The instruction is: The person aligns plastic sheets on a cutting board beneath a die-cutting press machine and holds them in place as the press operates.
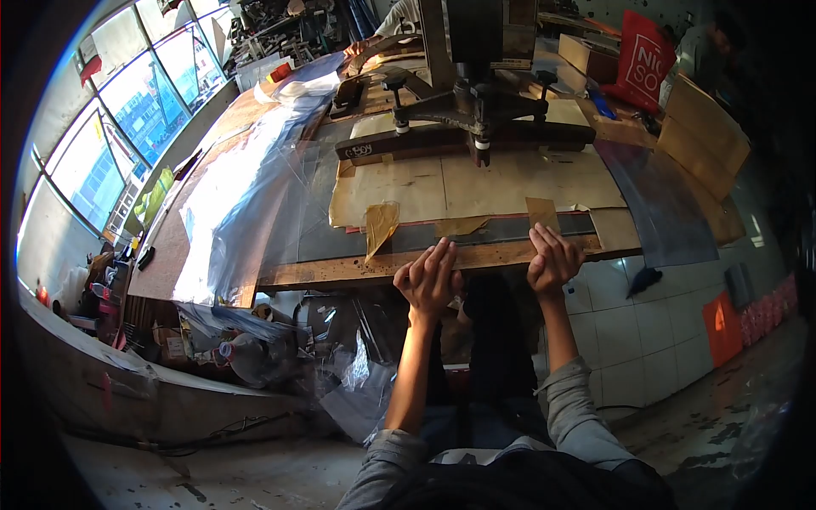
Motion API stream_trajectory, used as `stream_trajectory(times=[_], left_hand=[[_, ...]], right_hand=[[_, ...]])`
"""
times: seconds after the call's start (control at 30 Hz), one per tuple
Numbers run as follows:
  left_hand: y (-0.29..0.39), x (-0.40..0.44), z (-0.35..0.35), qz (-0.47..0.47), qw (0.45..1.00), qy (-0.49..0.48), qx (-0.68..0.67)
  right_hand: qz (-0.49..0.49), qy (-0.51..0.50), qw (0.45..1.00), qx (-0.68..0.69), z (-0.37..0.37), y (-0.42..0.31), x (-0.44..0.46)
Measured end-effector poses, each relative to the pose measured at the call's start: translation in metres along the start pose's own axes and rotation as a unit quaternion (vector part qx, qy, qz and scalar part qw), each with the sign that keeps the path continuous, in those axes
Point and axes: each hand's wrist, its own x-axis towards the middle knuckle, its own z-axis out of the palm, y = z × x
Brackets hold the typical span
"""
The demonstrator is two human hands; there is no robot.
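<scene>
My left hand (429,279) is at the front edge of the work table, its fingers stretched forward over the wooden board (340,270). My right hand (552,259) is at the same edge further right, fingers extended and slightly bent, just below a brown tape strip (541,212). I see nothing held in either hand. In front of them lies a cream-coloured sheet (408,189) on a dark plate, with loose tape pieces (382,228) along its near edge. A dark metal press bar (544,136) spans the sheet.
The press head (476,42) stands over the table. Clear plastic sheets (246,204) cover the left side; another plastic sheet (659,204) hangs off the right corner. A red bag (639,61) and cardboard (702,127) stand at right. Other people are at the back.
</scene>
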Motion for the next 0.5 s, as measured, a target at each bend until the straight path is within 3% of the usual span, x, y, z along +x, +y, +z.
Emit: stream_trajectory(times=[0.5], left_hand=[[-0.0023, -0.0072, -0.0008, -0.006, 1.000, -0.029, 0.003]], right_hand=[[0.017, -0.022, 0.999, 0.019, -0.0035, -0.0012, -0.0002]])
